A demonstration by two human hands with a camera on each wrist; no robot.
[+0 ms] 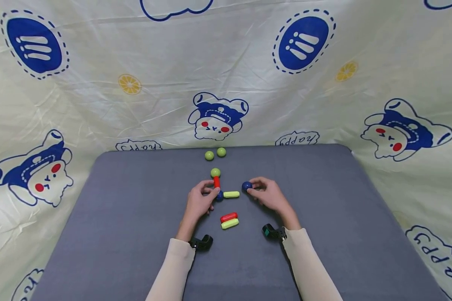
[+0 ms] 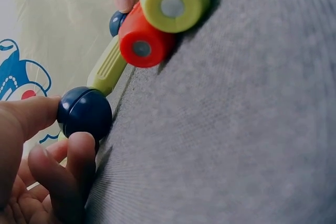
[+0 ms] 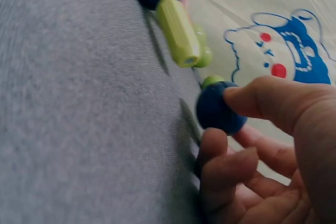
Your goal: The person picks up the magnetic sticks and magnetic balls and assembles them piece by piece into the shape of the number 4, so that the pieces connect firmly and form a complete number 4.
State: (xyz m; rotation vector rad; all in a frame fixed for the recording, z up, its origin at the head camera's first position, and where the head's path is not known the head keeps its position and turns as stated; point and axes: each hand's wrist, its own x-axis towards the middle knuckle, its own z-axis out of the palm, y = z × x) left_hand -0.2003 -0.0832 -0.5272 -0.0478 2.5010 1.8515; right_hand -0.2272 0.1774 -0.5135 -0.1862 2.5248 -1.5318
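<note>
My left hand [image 1: 201, 200] pinches a blue ball [image 2: 85, 112] between thumb and fingers. A red rod [image 1: 217, 182] runs from that ball to a green ball [image 1: 215, 172] beyond it, and a yellow-green rod [image 1: 231, 194] sticks out to its right. In my right hand [image 1: 268, 193] a second blue ball [image 3: 220, 107] is held between thumb and fingertips, a short gap from the free end of the yellow-green rod. Round metal discs show in the ends of the loose rods in the left wrist view.
A loose red rod [image 1: 229, 217] and a loose yellow-green rod [image 1: 230, 224] lie side by side nearer the body, between the forearms. Two green balls [image 1: 209, 155] sit by the far edge of the grey table [image 1: 143, 234]. Behind hangs a printed white curtain [image 1: 165, 54].
</note>
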